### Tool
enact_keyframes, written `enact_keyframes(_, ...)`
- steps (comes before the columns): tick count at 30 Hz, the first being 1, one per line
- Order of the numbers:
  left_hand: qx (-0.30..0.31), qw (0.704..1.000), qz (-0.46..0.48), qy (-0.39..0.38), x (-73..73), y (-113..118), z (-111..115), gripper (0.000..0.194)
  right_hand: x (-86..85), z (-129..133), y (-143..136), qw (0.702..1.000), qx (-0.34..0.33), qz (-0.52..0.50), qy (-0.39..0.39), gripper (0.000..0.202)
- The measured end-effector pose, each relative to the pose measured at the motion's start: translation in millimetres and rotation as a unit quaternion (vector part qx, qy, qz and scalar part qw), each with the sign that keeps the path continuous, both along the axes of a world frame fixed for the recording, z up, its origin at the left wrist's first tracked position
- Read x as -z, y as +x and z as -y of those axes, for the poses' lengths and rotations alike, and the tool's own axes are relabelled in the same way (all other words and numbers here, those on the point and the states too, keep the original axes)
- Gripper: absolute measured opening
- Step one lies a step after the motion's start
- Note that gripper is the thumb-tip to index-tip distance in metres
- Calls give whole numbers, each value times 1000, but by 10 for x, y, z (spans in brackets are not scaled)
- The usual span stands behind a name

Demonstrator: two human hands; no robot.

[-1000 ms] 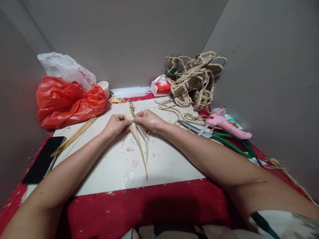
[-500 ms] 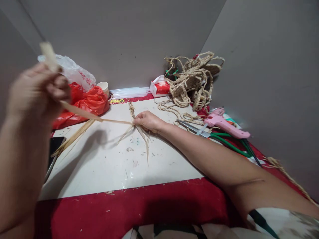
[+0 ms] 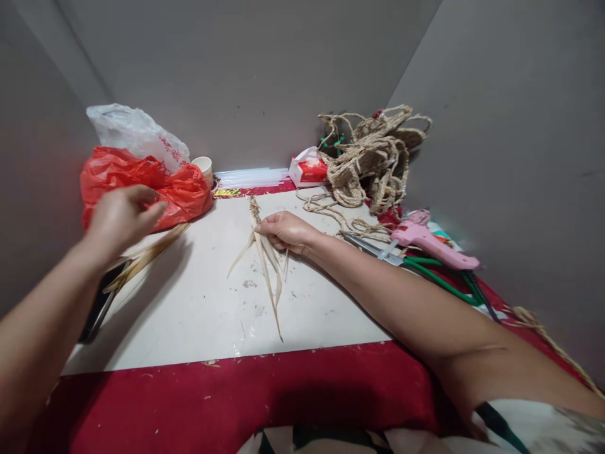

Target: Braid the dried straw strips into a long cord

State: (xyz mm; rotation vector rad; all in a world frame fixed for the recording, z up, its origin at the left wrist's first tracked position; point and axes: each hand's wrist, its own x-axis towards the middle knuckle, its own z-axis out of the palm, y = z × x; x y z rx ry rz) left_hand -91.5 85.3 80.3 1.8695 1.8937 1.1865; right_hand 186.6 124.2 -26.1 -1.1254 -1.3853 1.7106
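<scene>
My right hand (image 3: 286, 232) pinches a short braid of dry straw (image 3: 255, 211) on the white board (image 3: 189, 315). Loose pale strands (image 3: 267, 271) fan out below the pinch toward the board's front edge, the longest ending in a thin tip. On the left, my left hand (image 3: 125, 217) is raised with its thumb and fingers apart and nothing between them. It is in front of the red plastic bag and above a bundle of loose straw strips (image 3: 154, 255). Those strips lie at the board's left side, partly over a dark phone (image 3: 97, 312).
A red plastic bag (image 3: 189, 192), a paper cup (image 3: 202, 167), clear sticks (image 3: 250, 178) and a tissue box (image 3: 309, 169) line the back. Coiled braided rope (image 3: 363, 164) is piled back right. Scissors (image 3: 439, 280) and a pink glue gun (image 3: 432, 243) lie on the right.
My left hand has let go of the long strip and come down and right. That strip now hangs from the braid toward the front. My right hand keeps its pinch.
</scene>
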Motion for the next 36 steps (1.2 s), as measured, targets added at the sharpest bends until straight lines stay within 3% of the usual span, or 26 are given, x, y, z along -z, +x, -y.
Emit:
enact_keyframes(2, 73, 991, 1, -108, 262, 345, -64, 21, -19, -2, 7, 999, -10, -26, -25, 31)
enact_keyframes(5, 151, 951, 144, -228, 559, 825, -190, 17, -65, 3, 16, 997, -15, -53, -54, 33)
enact_keyframes(9, 181, 888, 297, -300, 731, 1161, -345, 14, -112, 4, 25, 996, -18, -61, -66, 32)
enact_keyframes(13, 179, 858, 359, -320, 766, 1203, -413, 12, -118, -1, 24, 997, -13, -56, -57, 30)
enact_keyframes(36, 183, 831, 385, -358, 878, 1207, -342, 5, -69, 13, 5, 999, 19, -22, -17, 27)
